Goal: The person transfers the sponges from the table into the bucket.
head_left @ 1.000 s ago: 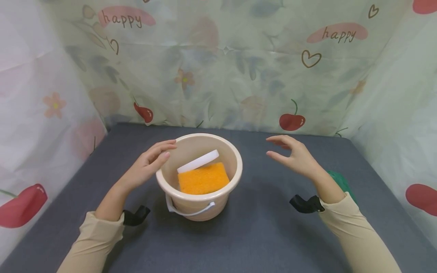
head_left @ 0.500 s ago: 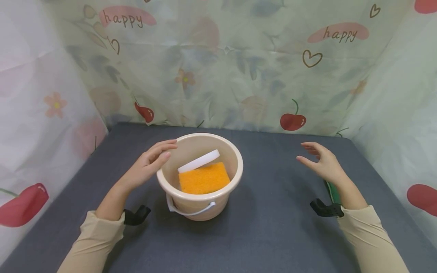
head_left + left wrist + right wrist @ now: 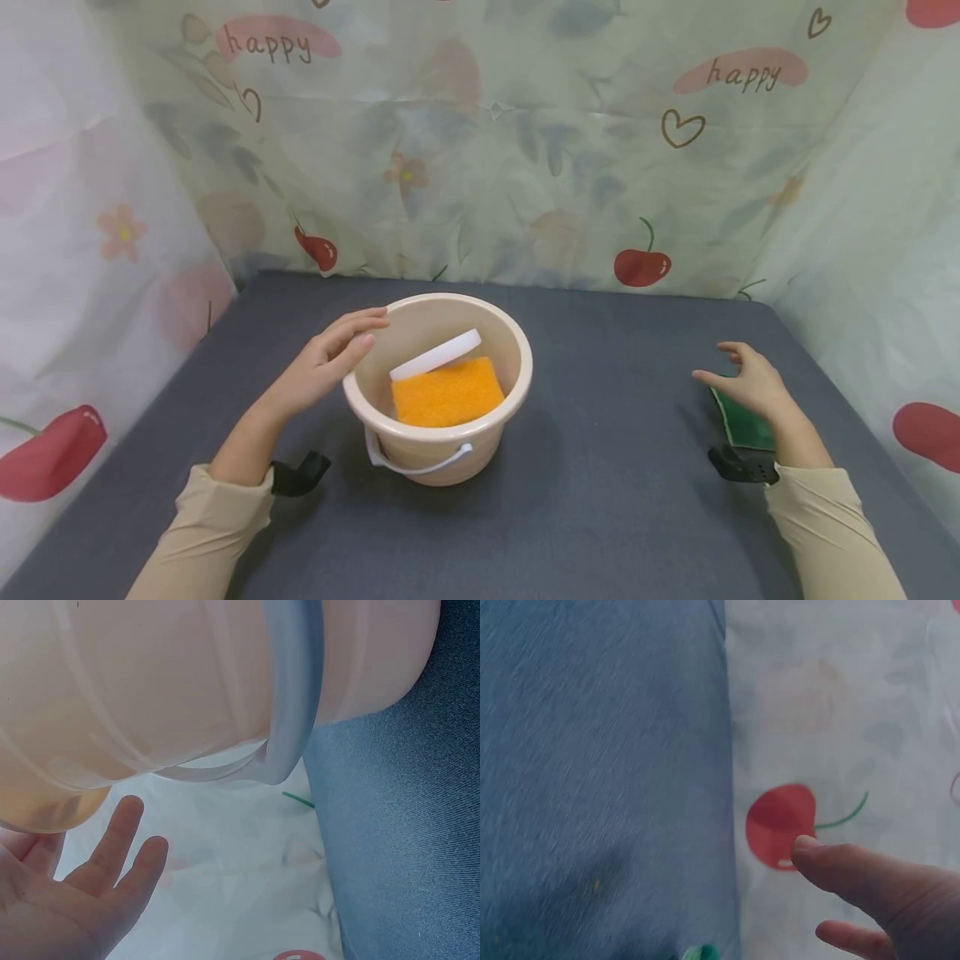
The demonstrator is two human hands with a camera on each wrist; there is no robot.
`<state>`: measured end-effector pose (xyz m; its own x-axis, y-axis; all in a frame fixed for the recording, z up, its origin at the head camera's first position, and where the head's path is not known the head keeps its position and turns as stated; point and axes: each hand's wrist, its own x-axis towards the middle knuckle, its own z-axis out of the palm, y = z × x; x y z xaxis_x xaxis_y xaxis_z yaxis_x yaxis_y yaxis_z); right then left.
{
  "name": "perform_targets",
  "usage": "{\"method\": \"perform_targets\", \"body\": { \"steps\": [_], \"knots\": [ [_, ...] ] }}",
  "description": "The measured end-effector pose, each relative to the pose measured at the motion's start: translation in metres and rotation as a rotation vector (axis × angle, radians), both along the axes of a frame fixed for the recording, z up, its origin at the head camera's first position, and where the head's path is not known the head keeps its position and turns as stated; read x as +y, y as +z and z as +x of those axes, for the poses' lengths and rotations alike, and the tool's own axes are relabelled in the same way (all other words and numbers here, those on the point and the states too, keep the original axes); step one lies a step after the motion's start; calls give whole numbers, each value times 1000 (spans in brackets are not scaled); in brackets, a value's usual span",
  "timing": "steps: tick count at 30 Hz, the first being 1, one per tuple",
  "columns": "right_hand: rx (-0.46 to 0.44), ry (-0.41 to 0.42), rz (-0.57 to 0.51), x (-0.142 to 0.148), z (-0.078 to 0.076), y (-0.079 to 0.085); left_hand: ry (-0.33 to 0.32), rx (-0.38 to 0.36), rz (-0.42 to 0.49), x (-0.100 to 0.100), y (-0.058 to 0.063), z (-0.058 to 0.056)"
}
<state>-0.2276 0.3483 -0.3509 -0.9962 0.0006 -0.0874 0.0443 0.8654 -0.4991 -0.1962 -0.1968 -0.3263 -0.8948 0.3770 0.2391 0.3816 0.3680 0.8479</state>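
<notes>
A beige bucket (image 3: 480,457) with a pale handle (image 3: 422,472) stands left of the table's middle. Inside it, a fuzzy orange sponge-like block (image 3: 448,395) leans against a white bar (image 3: 437,355). At the bucket's left rim is my left hand (image 3: 321,367), its fingertips overlapping the rim in the head view; the left wrist view shows its loosely spread fingers (image 3: 124,825) beside the bucket wall. Far to the right, my right hand (image 3: 756,385) hovers with relaxed fingers and nothing held. Beneath it lies a flat dark-green piece (image 3: 744,423), partly hidden by the hand and wrist.
The grey-covered tabletop (image 3: 600,500) reaches to patterned curtains at the back (image 3: 495,192) and both sides. A black wrist mount (image 3: 300,473) sits on the left wrist, and another mount (image 3: 738,465) on the right wrist.
My right hand has moved right, away from the bucket, and come over the green piece, of which more shows now. My left hand and the bucket have stayed in place.
</notes>
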Motion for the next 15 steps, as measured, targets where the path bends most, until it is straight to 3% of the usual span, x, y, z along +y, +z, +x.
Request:
{"method": "perform_targets", "body": {
  "steps": [8,15],
  "knots": [
    [-15,-62,70,16,2,-13,2,6,7,-1,-1,0],
    [-98,-99,84,22,3,-18,-6,13,12,-1,-2,0]
  ]
}}
